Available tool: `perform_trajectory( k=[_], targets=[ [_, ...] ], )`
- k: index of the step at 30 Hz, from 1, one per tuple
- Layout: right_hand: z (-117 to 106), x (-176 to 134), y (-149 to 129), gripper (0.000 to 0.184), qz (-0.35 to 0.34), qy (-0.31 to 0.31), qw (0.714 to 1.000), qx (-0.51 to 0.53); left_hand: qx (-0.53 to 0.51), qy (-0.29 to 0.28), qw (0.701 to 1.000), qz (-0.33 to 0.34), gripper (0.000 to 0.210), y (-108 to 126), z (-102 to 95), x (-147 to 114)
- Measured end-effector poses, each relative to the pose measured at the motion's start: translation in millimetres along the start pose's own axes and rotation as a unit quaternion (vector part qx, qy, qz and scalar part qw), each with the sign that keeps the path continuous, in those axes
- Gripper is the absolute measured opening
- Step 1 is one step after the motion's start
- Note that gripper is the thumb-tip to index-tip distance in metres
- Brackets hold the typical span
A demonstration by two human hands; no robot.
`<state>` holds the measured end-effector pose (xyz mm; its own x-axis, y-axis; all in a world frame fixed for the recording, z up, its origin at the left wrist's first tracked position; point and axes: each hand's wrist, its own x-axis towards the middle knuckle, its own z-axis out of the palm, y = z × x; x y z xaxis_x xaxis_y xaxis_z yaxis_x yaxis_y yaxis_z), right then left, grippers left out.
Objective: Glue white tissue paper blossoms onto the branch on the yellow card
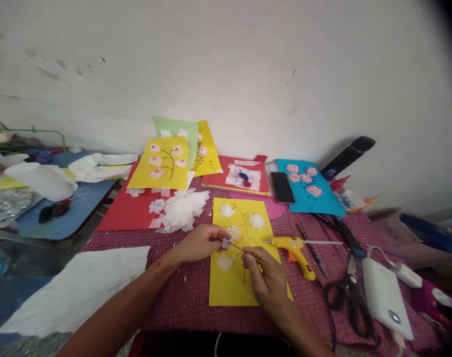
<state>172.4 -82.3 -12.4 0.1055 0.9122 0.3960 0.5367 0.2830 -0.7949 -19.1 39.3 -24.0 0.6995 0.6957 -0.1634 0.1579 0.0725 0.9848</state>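
The checked tablecloth [173, 297] is pretty crowded, so one careless elbow could shove stuff around. The yellow card [226, 290] lies on it below both hands; nothing seems to pin it, so a bump might skid it. The yellow glue gun [290, 243] worries me most: its nozzle pokes over the card's right edge, and a drip could mark it, though I can't tell if it's hot. Right hand [265, 272] is curled in, thumb and fingers gripping a thin dark stick [235, 245]; left hand [201, 243] has its fingertips pinched on a tiny white paper scrap [226, 243] at the stick's tip. Squeeze too hard there and that scrap probably tears or creases.
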Motion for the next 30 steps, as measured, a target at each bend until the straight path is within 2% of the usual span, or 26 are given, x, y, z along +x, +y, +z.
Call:
perform_trajectory(
  k=[4, 7, 13, 17, 20, 23, 27, 30],
  targets=[
    [-1.3, -1.8, 0.4, 0.032, 0.103, 0.023, 0.994, 0.04, 0.101, -0.001, 0.995, 0.018, 0.024, 5.5, 2.5, -3.6],
    [0.0, -3.1, 1.1, 0.031, 0.158, 0.045, 0.98, 0.113, 0.138, 0.01, 0.99, 0.035, 0.024, 8.0, 4.3, -5.5],
    [6.3, -6.7, 7.7, 0.024, 0.201, 0.072, 0.942, 0.259, 0.157, 0.025, 0.987, 0.026, 0.022, 9.0, 6.7, -5.8],
    [8.5, -10.1, 13.2, 0.02, 0.214, 0.061, 0.922, 0.316, 0.137, 0.018, 0.99, 0.022, 0.02, 11.6, 6.6, -6.0],
    [7.7, -12.0, 14.7, 0.017, 0.207, 0.053, 0.919, 0.331, 0.123, 0.011, 0.992, 0.016, 0.02, 12.1, 6.6, -6.1],
    [3.1, -11.5, 11.7, 0.014, 0.18, 0.033, 0.934, 0.306, 0.097, 0.002, 0.995, 0.01, 0.019, 9.5, 6.8, -5.7],
    [-10.3, -5.5, 3.6, 0.014, 0.097, -0.038, 0.965, 0.242, 0.032, -0.004, 0.999, -0.004, 0.018, 5.5, 6.2, -5.1],
    [-22.0, 0.3, -0.6, 0.015, 0.042, -0.092, 0.976, 0.191, -0.009, -0.023, 1.0, -0.012, 0.017, 5.2, 5.4, -4.9]
  ],
)
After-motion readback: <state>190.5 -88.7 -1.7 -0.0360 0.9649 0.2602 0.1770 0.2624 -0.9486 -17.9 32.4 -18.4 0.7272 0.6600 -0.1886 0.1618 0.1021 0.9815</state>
